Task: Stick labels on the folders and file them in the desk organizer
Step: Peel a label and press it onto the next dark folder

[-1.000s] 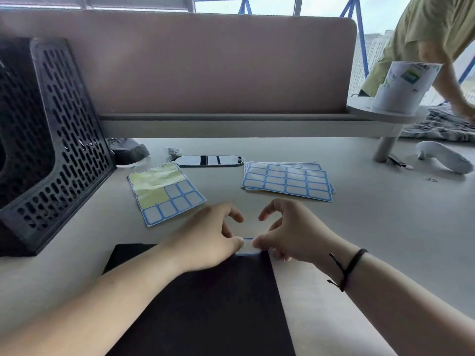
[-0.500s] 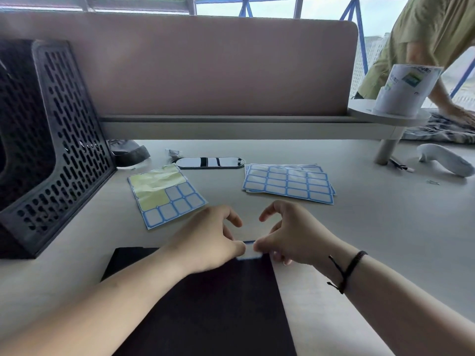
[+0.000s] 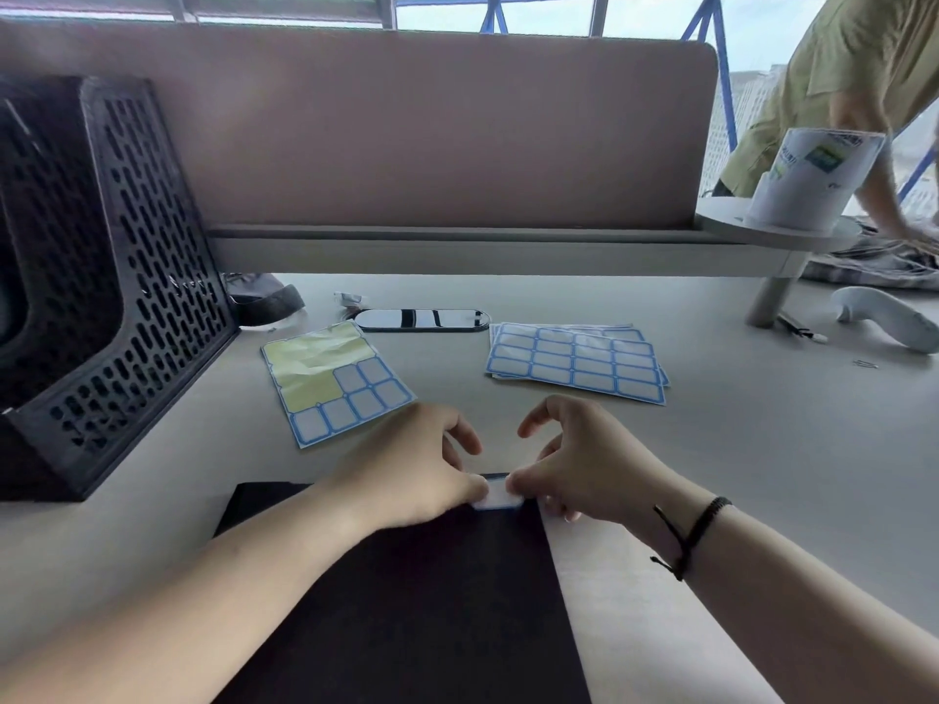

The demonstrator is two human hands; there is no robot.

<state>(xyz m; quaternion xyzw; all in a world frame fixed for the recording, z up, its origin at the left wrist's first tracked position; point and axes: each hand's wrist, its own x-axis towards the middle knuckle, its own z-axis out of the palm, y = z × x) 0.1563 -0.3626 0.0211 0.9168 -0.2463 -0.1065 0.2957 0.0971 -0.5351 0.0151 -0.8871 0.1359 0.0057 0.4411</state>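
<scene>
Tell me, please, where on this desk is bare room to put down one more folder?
Bare desk lies right of the black folder, between the right hand and the white curved device. A narrower strip lies between the black perforated organizer and the folder. Around the partly used label sheet, the full label sheets and the dark phone it is crowded.

organizer [image 3: 117, 276] left, sheets [image 3: 576, 363] ahead (flat)
</scene>
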